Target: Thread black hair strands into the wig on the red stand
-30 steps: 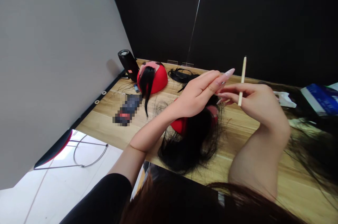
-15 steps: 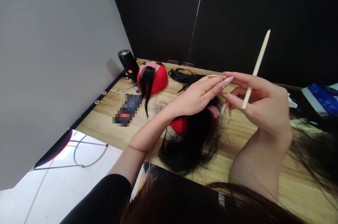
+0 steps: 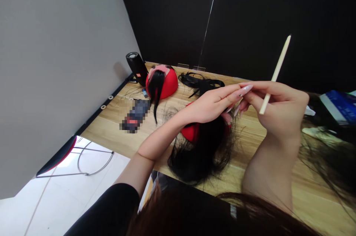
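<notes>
Over a red cap form (image 3: 189, 132) with long black hair (image 3: 200, 154), my left hand (image 3: 213, 106) is held palm down, its fingers long and nearly straight, the tips meeting the fingers of my right hand. A pale thin stick (image 3: 275, 75) is held in my right hand (image 3: 280, 104), passing between thumb and index finger and pointing up and to the right. The right fingertips are bent under the left fingers and partly hidden. Whether anything fine lies between the two hands is too small to tell.
A second red form (image 3: 169, 85) with black hair stands beside a black cylindrical speaker (image 3: 137, 69). More black hair (image 3: 198, 82) lies behind my hands. A blurred-out object (image 3: 135, 115) is on the wooden table (image 3: 111, 132). At right are a blue-and-white packet (image 3: 338, 106) and dark hair (image 3: 330, 158).
Both hands have shifted slightly right and down. The right fingers have closed in nearer the left fingertips, and the stick has moved right with my right hand.
</notes>
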`<act>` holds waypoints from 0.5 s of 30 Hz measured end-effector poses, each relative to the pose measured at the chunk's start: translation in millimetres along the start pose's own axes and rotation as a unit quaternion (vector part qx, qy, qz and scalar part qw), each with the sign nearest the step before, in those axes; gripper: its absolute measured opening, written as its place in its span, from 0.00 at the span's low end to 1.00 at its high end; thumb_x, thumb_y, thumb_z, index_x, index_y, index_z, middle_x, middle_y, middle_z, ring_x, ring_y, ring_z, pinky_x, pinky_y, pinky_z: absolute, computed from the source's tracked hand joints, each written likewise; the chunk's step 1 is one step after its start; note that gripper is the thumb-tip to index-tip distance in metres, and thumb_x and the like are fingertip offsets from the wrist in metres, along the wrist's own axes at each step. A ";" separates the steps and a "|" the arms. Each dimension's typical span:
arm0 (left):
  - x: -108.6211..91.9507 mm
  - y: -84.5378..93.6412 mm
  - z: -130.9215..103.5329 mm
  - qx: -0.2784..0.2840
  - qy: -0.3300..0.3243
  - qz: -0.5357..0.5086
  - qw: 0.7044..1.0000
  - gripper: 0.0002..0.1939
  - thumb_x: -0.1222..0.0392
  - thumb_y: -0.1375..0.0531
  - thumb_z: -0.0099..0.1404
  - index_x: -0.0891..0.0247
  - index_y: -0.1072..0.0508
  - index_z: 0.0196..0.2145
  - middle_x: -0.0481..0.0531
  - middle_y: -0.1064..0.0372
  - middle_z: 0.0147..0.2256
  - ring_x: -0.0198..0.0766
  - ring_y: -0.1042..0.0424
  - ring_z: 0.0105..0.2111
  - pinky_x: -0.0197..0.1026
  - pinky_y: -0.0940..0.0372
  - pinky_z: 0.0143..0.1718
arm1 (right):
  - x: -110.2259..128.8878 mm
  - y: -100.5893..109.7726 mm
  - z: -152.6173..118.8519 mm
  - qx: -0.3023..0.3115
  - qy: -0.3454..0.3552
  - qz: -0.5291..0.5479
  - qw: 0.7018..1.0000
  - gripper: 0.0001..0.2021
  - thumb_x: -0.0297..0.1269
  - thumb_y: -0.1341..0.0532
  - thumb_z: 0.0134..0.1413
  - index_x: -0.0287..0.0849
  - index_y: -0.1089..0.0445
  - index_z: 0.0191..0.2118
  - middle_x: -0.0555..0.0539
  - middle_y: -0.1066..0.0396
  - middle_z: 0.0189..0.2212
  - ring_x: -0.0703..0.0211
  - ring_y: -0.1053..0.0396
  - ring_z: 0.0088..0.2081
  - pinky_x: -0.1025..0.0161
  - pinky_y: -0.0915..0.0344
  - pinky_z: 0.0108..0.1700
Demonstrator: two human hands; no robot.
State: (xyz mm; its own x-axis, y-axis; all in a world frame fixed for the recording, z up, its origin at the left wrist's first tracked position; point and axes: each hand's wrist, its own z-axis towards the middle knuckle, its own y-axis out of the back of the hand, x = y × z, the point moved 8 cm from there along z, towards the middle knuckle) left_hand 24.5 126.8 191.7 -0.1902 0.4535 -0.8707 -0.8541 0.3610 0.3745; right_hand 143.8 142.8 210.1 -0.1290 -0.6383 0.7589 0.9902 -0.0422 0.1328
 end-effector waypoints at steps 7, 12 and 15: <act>2.4 3.2 1.3 -0.027 -0.023 0.013 0.999 0.20 0.53 0.55 0.74 0.62 0.32 0.53 0.49 0.30 0.37 0.33 0.30 0.37 0.35 0.33 0.41 | -0.9 5.6 0.7 -0.052 0.025 0.034 0.998 0.09 0.22 0.32 0.42 0.43 0.20 0.29 0.51 0.26 0.21 0.61 0.30 0.19 0.65 0.33 0.20; 3.7 3.7 1.1 -0.042 -0.026 0.036 0.998 0.20 0.54 0.55 0.74 0.61 0.32 0.54 0.50 0.29 0.40 0.34 0.29 0.38 0.36 0.33 0.43 | -1.4 7.0 0.5 -0.082 0.031 0.043 0.995 0.08 0.23 0.32 0.42 0.45 0.21 0.28 0.51 0.25 0.21 0.61 0.30 0.18 0.64 0.35 0.18; 5.1 4.4 1.1 -0.047 -0.021 0.041 0.998 0.20 0.53 0.56 0.74 0.60 0.32 0.53 0.49 0.30 0.38 0.34 0.29 0.37 0.36 0.33 0.42 | -0.4 6.0 0.2 -0.087 0.030 0.035 0.995 0.08 0.24 0.32 0.42 0.45 0.21 0.28 0.51 0.26 0.21 0.60 0.30 0.18 0.63 0.35 0.18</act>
State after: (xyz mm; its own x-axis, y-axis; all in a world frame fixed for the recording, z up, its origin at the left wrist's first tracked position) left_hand 20.3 131.6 189.2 -0.2420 0.5122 -0.8241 -0.8788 0.2442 0.4099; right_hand 149.8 142.9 210.7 -0.0608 -0.6892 0.7220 0.9914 -0.1256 -0.0364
